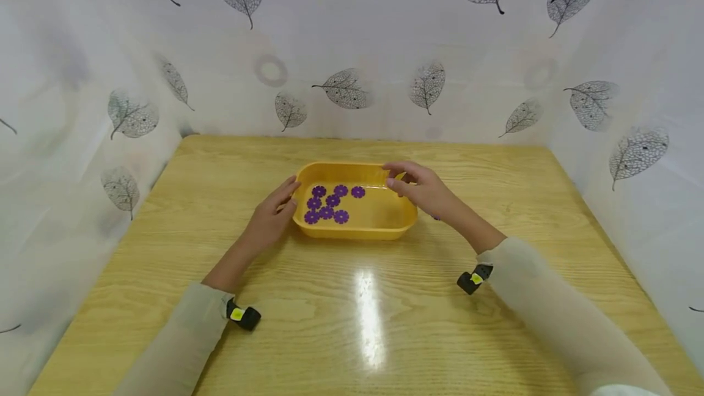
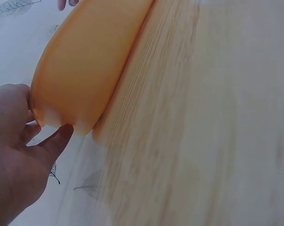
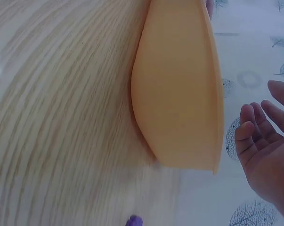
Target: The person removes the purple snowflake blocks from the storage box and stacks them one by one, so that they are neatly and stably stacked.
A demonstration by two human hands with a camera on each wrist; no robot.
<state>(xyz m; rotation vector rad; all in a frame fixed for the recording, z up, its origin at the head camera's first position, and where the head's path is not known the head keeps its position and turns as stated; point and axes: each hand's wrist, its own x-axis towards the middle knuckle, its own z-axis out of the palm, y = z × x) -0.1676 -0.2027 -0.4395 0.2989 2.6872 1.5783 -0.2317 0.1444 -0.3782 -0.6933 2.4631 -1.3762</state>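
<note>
A yellow plastic basin [image 1: 354,234] sits on the table with several purple flower-shaped discs [image 1: 341,217] inside, mostly towards its left end. My left hand [image 1: 269,216] touches that end from outside, its fingers along the rim. In the left wrist view the thumb [image 2: 64,134] rests against the end wall. Above the basin's right end is my right hand [image 1: 420,188], with thumb and index finger apart. The right wrist view shows this hand [image 3: 269,150] beside the rim, fingers loosely bent, nothing visible in them.
A small purple piece [image 3: 133,220] lies on the wooden table [image 1: 308,304] right of the basin, mostly hidden by my right wrist in the head view. A white curtain [image 1: 352,29] with leaf prints hangs behind the table and along both sides.
</note>
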